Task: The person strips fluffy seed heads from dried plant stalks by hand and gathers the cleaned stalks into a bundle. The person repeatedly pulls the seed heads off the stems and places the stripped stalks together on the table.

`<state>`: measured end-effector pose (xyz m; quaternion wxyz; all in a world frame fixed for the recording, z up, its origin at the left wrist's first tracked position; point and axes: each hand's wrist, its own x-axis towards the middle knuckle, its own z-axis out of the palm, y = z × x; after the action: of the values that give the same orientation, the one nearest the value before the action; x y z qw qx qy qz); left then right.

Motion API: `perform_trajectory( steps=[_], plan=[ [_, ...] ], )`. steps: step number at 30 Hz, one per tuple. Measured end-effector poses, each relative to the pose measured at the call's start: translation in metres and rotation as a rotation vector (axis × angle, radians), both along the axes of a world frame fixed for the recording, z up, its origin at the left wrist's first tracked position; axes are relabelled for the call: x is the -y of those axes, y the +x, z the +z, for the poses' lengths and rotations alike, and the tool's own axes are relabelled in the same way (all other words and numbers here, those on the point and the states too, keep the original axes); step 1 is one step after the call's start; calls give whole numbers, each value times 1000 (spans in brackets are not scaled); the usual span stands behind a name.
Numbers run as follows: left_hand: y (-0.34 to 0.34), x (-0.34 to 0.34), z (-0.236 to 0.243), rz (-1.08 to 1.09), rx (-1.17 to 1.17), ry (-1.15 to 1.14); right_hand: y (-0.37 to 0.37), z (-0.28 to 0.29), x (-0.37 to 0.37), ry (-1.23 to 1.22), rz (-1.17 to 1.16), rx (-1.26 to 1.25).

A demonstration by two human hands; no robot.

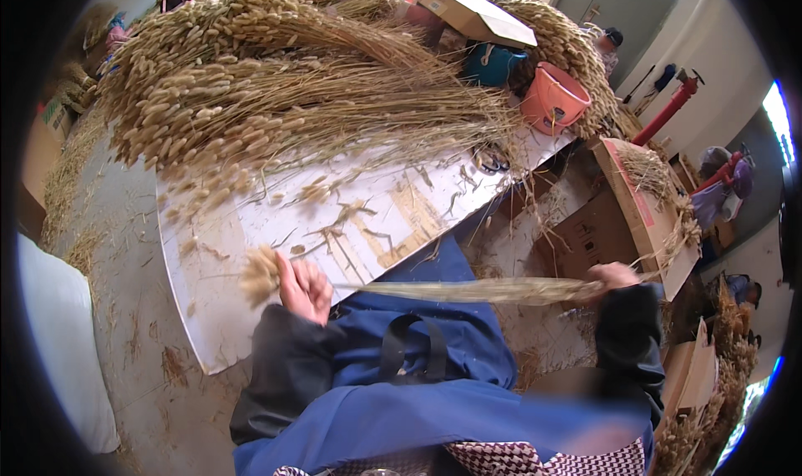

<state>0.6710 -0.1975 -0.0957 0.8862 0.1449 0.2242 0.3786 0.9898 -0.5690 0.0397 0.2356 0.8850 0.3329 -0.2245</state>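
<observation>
Hands [306,291] gripping stems [476,291], labelled bucket [551,98], printed carton [595,227]

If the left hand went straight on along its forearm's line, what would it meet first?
The left hand would probably meet the white board or the scraps on it. Its height above them is unclear; if it cleared them, the grass pile lies beyond.

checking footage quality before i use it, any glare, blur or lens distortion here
Head view: fisheye bending and black corners; in it, a bright patch blown out at right; also there, the stalk bundle and right hand look smeared, perhaps from motion.
</observation>
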Motion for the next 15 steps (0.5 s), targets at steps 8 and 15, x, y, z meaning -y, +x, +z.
perform_trajectory(
  steps=[8,15],
  plan=[
    [13,4,-2,-71,-69,202,-12,-78,-219,886,643,-219],
    [13,-24,-1,87,-178,89,-34,-106,-379,1112,708,-289]
  ],
)
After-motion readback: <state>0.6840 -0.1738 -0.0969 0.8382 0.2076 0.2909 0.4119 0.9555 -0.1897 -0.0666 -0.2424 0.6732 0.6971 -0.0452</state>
